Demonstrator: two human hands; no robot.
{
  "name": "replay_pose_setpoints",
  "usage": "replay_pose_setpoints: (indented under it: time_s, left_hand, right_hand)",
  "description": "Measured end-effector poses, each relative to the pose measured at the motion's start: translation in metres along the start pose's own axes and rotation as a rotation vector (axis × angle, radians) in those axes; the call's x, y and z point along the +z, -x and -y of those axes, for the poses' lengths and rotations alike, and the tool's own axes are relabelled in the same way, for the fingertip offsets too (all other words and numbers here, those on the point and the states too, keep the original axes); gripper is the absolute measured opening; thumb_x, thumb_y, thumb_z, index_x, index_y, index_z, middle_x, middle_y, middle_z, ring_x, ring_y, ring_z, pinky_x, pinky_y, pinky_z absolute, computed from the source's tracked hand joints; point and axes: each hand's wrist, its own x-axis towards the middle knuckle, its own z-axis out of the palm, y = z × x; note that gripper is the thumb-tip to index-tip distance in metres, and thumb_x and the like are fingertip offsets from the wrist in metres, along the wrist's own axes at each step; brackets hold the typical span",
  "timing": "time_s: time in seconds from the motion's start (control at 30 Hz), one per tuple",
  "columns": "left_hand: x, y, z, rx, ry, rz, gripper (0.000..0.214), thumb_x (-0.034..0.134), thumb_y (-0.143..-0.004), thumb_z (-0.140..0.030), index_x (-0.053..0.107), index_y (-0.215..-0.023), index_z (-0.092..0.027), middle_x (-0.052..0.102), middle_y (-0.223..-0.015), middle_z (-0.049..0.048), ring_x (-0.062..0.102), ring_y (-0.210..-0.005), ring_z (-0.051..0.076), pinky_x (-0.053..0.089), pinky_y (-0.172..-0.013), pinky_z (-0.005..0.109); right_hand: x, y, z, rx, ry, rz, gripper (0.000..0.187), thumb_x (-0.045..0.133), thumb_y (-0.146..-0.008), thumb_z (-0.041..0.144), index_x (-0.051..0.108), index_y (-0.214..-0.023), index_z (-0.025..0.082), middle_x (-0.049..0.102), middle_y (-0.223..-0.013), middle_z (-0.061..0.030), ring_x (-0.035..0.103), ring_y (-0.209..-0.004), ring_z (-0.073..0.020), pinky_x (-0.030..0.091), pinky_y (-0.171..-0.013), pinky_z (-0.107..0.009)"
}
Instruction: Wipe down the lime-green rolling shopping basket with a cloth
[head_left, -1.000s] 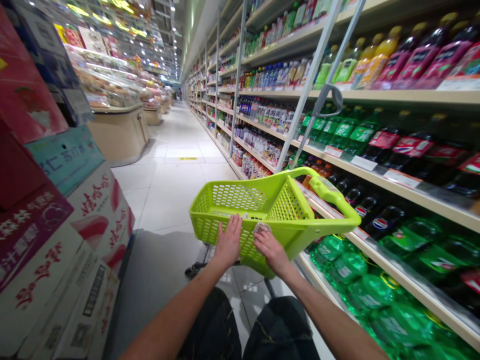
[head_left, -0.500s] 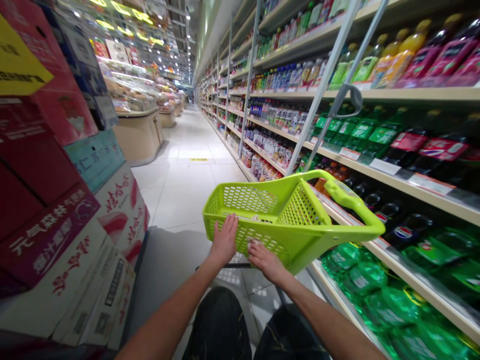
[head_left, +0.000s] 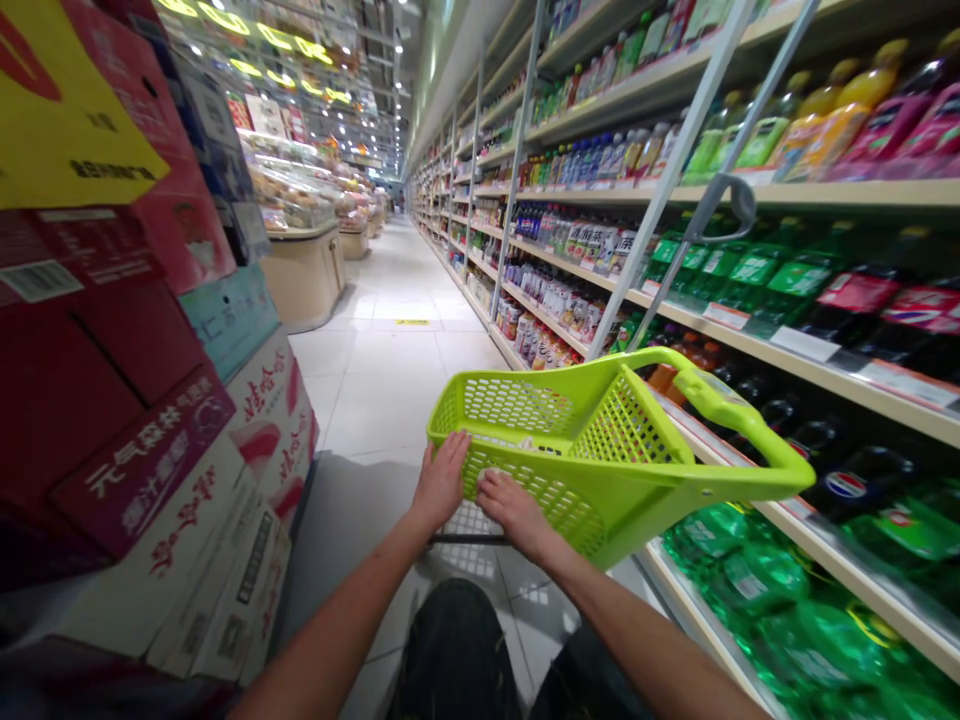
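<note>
A lime-green plastic shopping basket [head_left: 600,470] on a wheeled frame stands tilted in the aisle, its long handle [head_left: 750,430] pointing right toward the drink shelves. My left hand [head_left: 441,482] lies flat against the basket's near left corner, fingers stretched up to the rim. My right hand [head_left: 511,508] is just beside it on the perforated near wall, fingers closed over a small pale cloth [head_left: 489,474] that is mostly hidden. My dark trouser knees show at the bottom edge.
Stacked red and white cartons [head_left: 150,450] wall in the left side. Shelves of bottled drinks [head_left: 787,300] run along the right, with a metal ladder [head_left: 675,200] leaning on them. White tiled floor [head_left: 375,380] stretches ahead, past display counters [head_left: 304,270].
The basket has shifted right and slightly up in view. Both hands have slid along its near wall toward the left corner, staying on it.
</note>
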Motion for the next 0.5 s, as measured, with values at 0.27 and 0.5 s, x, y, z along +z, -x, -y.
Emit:
replay_pose_setpoints:
  time_s: [0.27,0.5]
  left_hand:
    - [-0.009,-0.001,0.031,-0.095,0.134,0.113,0.068,0.03,-0.065,0.001,0.032,-0.131,-0.016,0.031,-0.14,0.0065,0.026,-0.129,0.017,0.025,-0.103,0.046]
    - [-0.004,0.009,0.056,-0.292,0.213,0.002,0.072,0.032,-0.062,0.003,0.03,-0.131,-0.014,0.032,-0.139,0.0078,0.026,-0.129,0.015,0.025,-0.105,0.039]
  right_hand:
    - [0.031,-0.03,-0.002,-0.025,-0.01,0.039,0.023,0.041,-0.088,0.02,0.064,-0.088,0.018,0.064,-0.105,-0.0069,0.046,-0.115,-0.0166,0.039,-0.095,-0.038]
    - [0.037,-0.063,0.007,-0.022,-0.03,0.059,0.023,0.042,-0.087,0.018,0.06,-0.102,0.019,0.056,-0.119,-0.0066,0.038,-0.122,-0.0185,0.033,-0.1,-0.041]
